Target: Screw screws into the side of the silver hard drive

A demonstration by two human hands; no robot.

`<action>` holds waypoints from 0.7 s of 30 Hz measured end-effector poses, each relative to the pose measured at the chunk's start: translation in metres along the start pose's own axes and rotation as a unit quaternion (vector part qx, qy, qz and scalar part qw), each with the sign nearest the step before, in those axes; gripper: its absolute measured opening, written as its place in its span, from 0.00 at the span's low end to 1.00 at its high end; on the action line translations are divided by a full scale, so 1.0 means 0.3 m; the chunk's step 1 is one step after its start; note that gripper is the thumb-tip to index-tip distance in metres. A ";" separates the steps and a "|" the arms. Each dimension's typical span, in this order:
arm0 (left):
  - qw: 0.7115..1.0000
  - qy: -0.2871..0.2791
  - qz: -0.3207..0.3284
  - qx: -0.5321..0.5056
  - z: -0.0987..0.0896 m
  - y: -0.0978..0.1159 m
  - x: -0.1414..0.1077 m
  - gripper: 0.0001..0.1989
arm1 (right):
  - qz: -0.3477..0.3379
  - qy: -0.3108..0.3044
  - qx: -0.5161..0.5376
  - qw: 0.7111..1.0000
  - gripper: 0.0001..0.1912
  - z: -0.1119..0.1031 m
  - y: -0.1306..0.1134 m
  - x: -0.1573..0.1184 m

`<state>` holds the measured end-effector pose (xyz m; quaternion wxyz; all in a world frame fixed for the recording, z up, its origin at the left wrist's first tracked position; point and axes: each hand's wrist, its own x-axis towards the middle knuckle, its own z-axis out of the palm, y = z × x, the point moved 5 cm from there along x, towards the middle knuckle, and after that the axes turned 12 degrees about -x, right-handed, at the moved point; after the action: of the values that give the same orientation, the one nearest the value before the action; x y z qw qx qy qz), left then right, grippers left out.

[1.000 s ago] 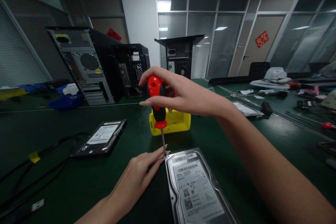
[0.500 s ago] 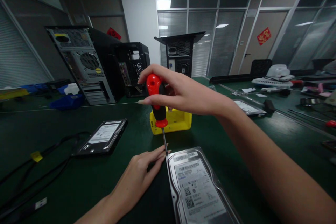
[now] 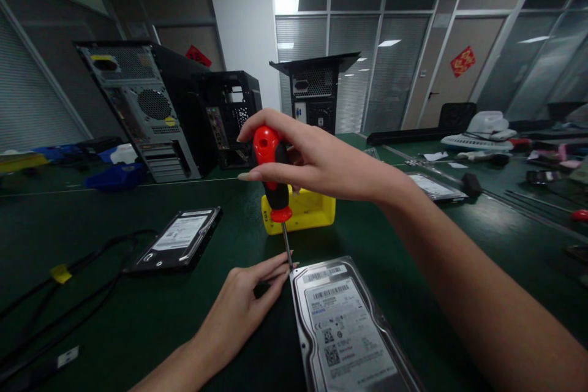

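A silver hard drive (image 3: 349, 324) with a white label lies on the green table, label up. My right hand (image 3: 312, 156) is closed round the red and black handle of a screwdriver (image 3: 278, 201), held nearly upright, slightly tilted. The screwdriver's tip meets the drive's upper left corner. Beside that corner, my left hand (image 3: 243, 300) has its fingertips pressed together around the tip; whether they pinch the shaft or something small is hidden. Just behind the screwdriver stands a yellow open tray (image 3: 316, 211).
Another hard drive (image 3: 179, 239) lies at the left near black cables (image 3: 92, 257). Computer cases (image 3: 169, 110) stand at the back left, one more (image 3: 316, 92) at the back centre. A third drive (image 3: 434, 187) and tools are on the right.
The screwdriver handle and my right hand's fingers have shifted very slightly left. My left hand stays at the drive's corner.
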<state>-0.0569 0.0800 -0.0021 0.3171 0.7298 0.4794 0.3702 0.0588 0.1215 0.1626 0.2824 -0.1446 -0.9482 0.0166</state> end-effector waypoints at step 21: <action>0.998 -0.003 -0.024 -0.051 -0.001 -0.023 -0.001 0.19 | -0.007 0.010 0.015 1.000 0.19 0.003 -0.002 0.001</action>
<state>-0.0604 0.0822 -0.0077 0.3641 0.7022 0.4762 0.3842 0.0581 0.1210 0.1621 0.2943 -0.1336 -0.9459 0.0269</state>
